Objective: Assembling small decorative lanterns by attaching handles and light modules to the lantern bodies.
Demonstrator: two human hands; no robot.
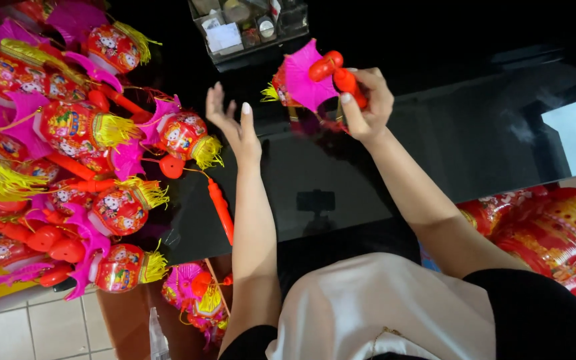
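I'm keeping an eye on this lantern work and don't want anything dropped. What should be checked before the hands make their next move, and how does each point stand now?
1. Right hand has a firm hold on the red handle: ok, fingers wrapped around it.
2. Held lantern hangs free of the clear box: ok, apart.
3. Left hand is free: ok, open, holding nothing.
4. Bare black tabletop below the hands: ok.
5. Lantern pile is stable: cannot tell.
6. Loose red stick stays clear of the table edge: not ok, it lies close.
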